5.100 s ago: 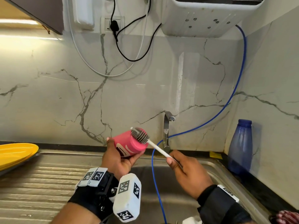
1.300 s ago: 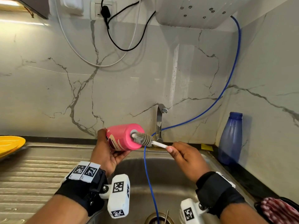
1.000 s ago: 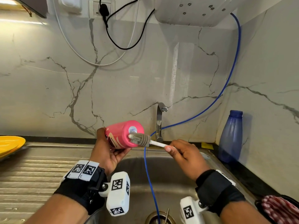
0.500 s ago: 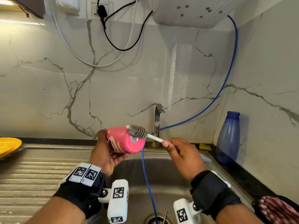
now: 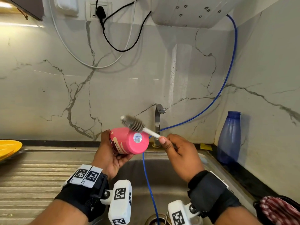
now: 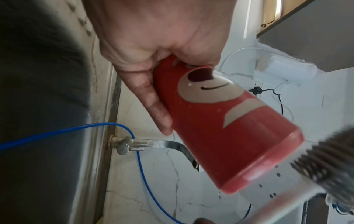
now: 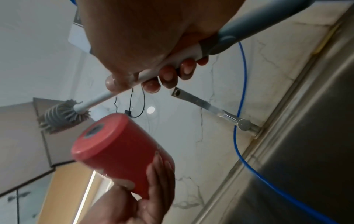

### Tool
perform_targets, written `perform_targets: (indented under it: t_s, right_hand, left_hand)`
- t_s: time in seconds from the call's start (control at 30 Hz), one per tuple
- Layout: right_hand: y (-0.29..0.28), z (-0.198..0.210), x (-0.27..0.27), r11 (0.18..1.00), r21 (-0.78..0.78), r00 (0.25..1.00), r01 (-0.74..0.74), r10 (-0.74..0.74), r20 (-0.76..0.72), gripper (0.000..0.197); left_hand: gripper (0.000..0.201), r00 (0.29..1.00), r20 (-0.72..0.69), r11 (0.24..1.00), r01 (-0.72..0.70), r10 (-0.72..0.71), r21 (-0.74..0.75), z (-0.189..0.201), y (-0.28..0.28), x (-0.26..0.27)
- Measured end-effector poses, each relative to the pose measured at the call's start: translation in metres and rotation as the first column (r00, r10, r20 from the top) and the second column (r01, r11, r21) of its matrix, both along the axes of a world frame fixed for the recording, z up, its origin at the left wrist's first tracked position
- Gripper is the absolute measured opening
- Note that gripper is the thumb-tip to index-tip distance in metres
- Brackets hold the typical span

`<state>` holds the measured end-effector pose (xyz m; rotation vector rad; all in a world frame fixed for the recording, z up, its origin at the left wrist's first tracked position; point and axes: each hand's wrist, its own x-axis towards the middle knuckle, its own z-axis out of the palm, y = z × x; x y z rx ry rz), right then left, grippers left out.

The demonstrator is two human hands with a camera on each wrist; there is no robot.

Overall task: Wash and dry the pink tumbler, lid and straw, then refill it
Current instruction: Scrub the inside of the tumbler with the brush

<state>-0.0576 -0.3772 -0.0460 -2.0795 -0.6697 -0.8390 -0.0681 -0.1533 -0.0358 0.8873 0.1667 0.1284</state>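
Left hand (image 5: 112, 157) bare, forearm bare. Black fabric wrist strap (image 5: 84, 194) around left wrist; 2 white tags with black square-code markers (image 5: 86, 175) on its top. White boxy camera housing (image 5: 121, 202) bracketed to the strap's inner side by a silver screw, a coded marker on its upper face and another at its lower end.

Right hand (image 5: 180, 154) bare. Black wrist strap (image 5: 211, 193), white edge showing along its outer side. Second white housing (image 5: 177, 213) with 1 coded marker, silver screw at the joint.
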Motion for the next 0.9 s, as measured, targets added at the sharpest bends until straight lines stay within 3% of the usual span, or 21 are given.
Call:
perform_targets:
  t_s: [0.2,0.4,0.6,0.8,0.9]
  right_hand:
    - [-0.026,-0.019,0.018,0.994,-0.085,0.995,0.066,-0.072,-0.07,0.059]
    - [0.005,-0.005,0.001,0.985,-0.171,0.997,0.018,-0.004,0.081,0.046]
    - [-0.031,-0.017,0.02,0.989,-0.139,0.998,0.052,-0.055,-0.015,0.047]
    - [0.004,-0.006,-0.002,0.962,-0.271,0.99,0.042,-0.004,0.14,0.041]
    - [-0.017,-0.015,0.011,0.949,-0.306,0.995,0.076,-0.051,0.088,0.044]
  left_hand:
    - [0.064,1.0,-0.008,0.995,-0.029,0.028,-0.098,0.005,0.021,0.001]
    - [0.057,1.0,0.015,1.0,-0.022,0.022,0.005,0.001,0.008,0.002]
    - [0.056,0.999,-0.003,0.997,-0.037,0.037,-0.07,0.01,0.018,-0.003]
    - [0.057,0.994,0.11,1.0,-0.003,0.002,0.01,-0.003,0.0,-0.004]
    - [0.061,0.998,0.059,0.997,0.036,-0.032,-0.069,0.007,0.005,-0.004]
